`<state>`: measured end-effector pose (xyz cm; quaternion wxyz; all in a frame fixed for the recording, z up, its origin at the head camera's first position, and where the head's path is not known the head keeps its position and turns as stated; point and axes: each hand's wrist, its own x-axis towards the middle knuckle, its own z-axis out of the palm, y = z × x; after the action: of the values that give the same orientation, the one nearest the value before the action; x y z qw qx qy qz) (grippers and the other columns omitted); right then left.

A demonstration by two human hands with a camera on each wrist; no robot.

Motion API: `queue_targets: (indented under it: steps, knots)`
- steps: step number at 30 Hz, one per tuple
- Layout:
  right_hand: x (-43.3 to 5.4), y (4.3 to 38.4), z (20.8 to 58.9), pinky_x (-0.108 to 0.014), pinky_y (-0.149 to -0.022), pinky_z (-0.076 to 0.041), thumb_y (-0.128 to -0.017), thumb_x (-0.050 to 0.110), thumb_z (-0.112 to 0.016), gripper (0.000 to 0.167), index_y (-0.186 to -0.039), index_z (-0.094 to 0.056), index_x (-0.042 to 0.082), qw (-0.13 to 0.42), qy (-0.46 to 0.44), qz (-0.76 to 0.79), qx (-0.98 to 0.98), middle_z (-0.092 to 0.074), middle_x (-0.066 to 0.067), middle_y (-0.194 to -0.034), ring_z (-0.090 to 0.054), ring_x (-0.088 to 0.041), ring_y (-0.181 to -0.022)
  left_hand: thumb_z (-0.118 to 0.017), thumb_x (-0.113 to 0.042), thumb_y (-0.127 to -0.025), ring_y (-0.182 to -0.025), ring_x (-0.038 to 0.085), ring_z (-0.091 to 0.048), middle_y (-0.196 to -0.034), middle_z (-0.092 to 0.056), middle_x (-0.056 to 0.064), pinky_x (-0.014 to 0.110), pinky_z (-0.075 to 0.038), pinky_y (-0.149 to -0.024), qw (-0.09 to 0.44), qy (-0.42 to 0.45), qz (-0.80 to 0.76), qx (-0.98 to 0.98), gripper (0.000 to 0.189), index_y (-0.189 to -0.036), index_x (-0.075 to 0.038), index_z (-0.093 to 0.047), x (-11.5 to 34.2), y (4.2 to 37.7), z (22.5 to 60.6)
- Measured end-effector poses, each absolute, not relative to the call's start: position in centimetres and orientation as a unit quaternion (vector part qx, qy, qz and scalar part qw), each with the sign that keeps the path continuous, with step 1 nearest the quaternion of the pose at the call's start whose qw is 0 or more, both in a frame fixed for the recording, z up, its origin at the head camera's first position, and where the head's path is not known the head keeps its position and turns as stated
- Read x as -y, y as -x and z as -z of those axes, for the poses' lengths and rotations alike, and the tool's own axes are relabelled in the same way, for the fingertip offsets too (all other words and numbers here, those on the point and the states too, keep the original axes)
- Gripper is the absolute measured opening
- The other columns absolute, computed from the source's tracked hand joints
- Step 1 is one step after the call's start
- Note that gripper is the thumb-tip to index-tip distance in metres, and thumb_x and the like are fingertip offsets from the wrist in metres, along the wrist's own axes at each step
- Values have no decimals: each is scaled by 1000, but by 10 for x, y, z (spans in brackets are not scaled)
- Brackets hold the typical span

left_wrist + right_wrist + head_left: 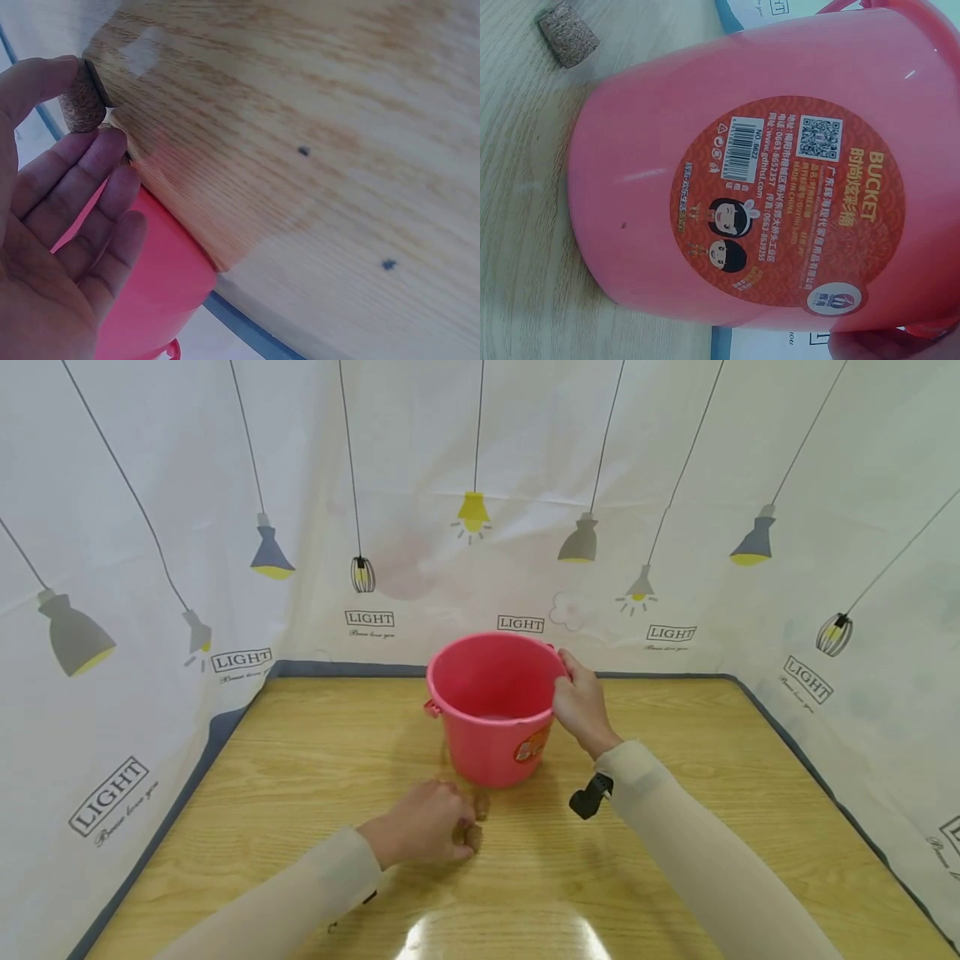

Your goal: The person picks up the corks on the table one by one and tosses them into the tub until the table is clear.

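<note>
A pink plastic bucket stands upright on the wooden table, its mouth facing up. My right hand grips its rim on the right side, thumb over the edge; part of that hand shows at the bottom of the right wrist view. In front of the bucket, my left hand pinches a cork stopper between thumb and fingertips, close over the tabletop. The other left fingers are loosely bent. A second cork stopper is on the table by the bucket's base, just beyond the left fingertips.
The wooden table is bordered at the back and sides by a white curtain printed with lamps. A round red label is on the bucket's side. Small dark specks mark the tabletop.
</note>
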<state>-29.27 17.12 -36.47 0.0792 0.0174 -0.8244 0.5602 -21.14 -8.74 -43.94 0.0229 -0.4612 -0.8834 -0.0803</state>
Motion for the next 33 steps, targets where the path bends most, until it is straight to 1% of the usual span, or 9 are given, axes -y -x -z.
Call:
queue_targets:
  steps: [7, 10, 14, 17, 20, 25, 30, 31, 33]
  knots:
    - [-170, 292, 364, -43, -112, -42, -107, 16, -33, 57, -162, -25, 8, 75, -18, -561, 824, -32, -8, -165, -47, -27, -138, -85, -33, -78, -59, 3, -43, -59, -45, -20, 24, -40, -59, 20, 464, 93, 880, 19, -72, -24, -70, 89, 211, 439]
    - [-170, 292, 363, -43, -113, -41, -107, 16, -33, 57, -163, -25, 8, 75, -17, -559, 826, -32, -7, -166, -44, -26, -142, -85, -32, -78, -62, 2, -46, -63, -54, -19, 23, -42, -63, 24, 467, 104, 878, 16, -74, -24, -72, 90, 211, 438]
    - [-170, 292, 362, -44, -114, -39, -107, 16, -33, 57, -163, -25, 8, 74, -15, -558, 826, -31, -7, -166, -40, -26, -146, -84, -32, -79, -69, 2, -50, -72, -65, -15, 25, -46, -67, 27, 463, 114, 879, 12, -78, -25, -74, 91, 209, 433]
    - [-169, 292, 362, -44, -114, -39, -107, 15, -33, 57, -163, -25, 8, 73, -15, -560, 825, -31, -8, -166, -40, -27, -146, -85, -35, -80, -71, 4, -52, -74, -66, -14, 26, -47, -67, 32, 459, 114, 881, 13, -79, -26, -75, 92, 208, 429]
    - [-170, 292, 362, -44, -113, -39, -107, 15, -33, 57, -163, -24, 8, 74, -18, -560, 825, -32, -8, -166, -41, -27, -145, -85, -37, -80, -71, 4, -53, -74, -66, -13, 27, -47, -65, 50, 460, 115, 879, 14, -78, -27, -75, 92, 207, 427]
    - [-171, 292, 363, -44, -113, -41, -107, 15, -33, 57, -162, -25, 7, 78, -18, -560, 825, -33, -9, -165, -48, -28, -138, -86, -35, -80, -77, 6, -59, -78, -69, -11, 25, -50, -69, 78, 474, 138, 866, 15, -77, -26, -74, 91, 208, 424]
    - [-171, 292, 364, -43, -113, -40, -107, 15, -33, 56, -162, -26, 7, 79, -19, -559, 825, -32, -9, -165, -44, -27, -142, -86, -31, -80, -81, 9, -65, -80, -71, -12, 23, -53, -73, 99, 488, 176, 849, 14, -78, -24, -74, 91, 210, 419]
    - [-171, 293, 364, -43, -114, -39, -107, 15, -33, 56, -162, -26, 7, 79, -19, -558, 826, -32, -9, -165, -43, -26, -144, -86, -30, -80, -81, 8, -65, -80, -71, -13, 23, -53, -74, 106, 490, 182, 846, 14, -78, -24, -74, 91, 210, 418]
    - [-171, 293, 364, -43, -113, -40, -107, 15, -33, 56, -162, -26, 7, 79, -18, -558, 826, -32, -9, -165, -44, -26, -142, -86, -30, -80, -83, 7, -64, -81, -71, -14, 24, -54, -75, 121, 494, 188, 840, 14, -78, -24, -74, 91, 211, 416]
